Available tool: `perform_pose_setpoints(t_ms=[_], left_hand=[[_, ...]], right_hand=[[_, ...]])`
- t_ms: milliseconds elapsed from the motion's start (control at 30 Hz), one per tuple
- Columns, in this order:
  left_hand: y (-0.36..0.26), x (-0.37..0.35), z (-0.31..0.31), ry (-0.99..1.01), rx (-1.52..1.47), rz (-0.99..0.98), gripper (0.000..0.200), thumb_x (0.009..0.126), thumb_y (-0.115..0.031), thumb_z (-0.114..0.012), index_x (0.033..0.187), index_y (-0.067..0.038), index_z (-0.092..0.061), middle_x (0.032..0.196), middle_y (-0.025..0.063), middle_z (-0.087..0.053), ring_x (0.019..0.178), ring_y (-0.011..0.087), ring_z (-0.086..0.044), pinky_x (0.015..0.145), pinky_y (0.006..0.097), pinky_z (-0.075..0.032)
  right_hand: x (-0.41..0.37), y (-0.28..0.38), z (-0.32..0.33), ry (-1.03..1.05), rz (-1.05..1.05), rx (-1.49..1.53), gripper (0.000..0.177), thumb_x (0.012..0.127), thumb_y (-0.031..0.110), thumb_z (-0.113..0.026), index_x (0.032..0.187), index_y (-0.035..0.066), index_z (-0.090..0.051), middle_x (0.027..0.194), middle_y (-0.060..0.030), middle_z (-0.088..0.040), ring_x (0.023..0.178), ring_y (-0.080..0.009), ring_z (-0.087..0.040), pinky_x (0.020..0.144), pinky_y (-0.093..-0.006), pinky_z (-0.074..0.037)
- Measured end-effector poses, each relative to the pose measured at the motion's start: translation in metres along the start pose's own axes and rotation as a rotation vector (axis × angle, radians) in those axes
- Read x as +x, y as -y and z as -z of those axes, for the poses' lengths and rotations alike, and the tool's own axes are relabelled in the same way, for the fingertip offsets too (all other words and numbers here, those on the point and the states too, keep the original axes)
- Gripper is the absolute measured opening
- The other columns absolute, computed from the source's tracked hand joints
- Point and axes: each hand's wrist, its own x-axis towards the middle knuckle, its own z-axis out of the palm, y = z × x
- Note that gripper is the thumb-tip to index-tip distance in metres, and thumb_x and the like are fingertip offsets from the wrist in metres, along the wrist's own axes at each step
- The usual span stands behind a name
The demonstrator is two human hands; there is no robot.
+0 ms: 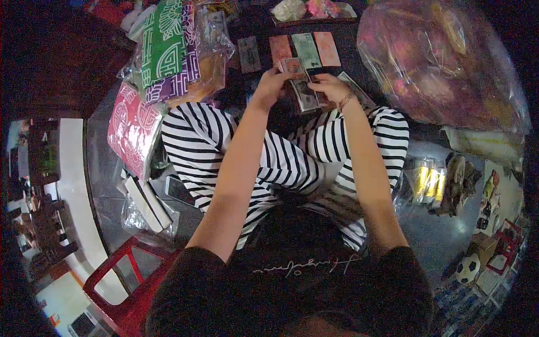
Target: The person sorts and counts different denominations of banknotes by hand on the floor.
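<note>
Above my crossed legs, my left hand (272,87) is closed on the left edge of a bundle of printed notes that look like banknotes (306,96). My right hand (331,90) grips the same bundle from the right, thumb on top and fingers partly hidden. Beyond the hands, a grey note stack (249,54), a red stack (280,47), a green stack (305,50) and an orange-red stack (327,49) lie in a row on the dark surface. More notes (357,90) lie just right of my right hand, partly covered by it.
Plastic-wrapped green patterned packs (165,50) and a pink pack (132,126) stand on the left. A large clear bag (438,67) fills the right. At the back is a tray of flowers (313,11). A phone (179,190) and red chair (120,275) are at left, yellow candles (430,182) at right.
</note>
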Motion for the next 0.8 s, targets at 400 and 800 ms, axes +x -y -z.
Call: perform_pose_setpoints(t_ms=[400,800], left_hand=[[0.017,0.019,0.028,0.110,-0.066,0.113,0.028,0.080,-0.011,-0.059,0.105,0.001,-0.058,0.101,0.0101,-0.061,0.089,0.0203,-0.060,0.076,0.0336,-0.049],[0.038,0.028,0.044,-0.089,0.286,0.030,0.026,0.070,-0.010,-0.069,0.090,0.004,-0.061,0.085,0.0113,-0.064,0.070,0.0214,-0.061,0.057,0.0367,-0.045]], right_hand=[[0.012,-0.019,-0.007,0.204,-0.232,0.452,0.033,0.081,0.013,-0.062,0.110,0.001,-0.052,0.097,-0.0070,-0.061,0.086,-0.0162,-0.059,0.073,-0.0310,-0.049],[-0.004,0.018,-0.036,0.057,-0.324,-0.467,0.050,0.074,0.035,-0.057,0.114,0.006,-0.051,0.111,-0.0151,-0.052,0.104,-0.0233,-0.052,0.082,-0.0354,-0.044]])
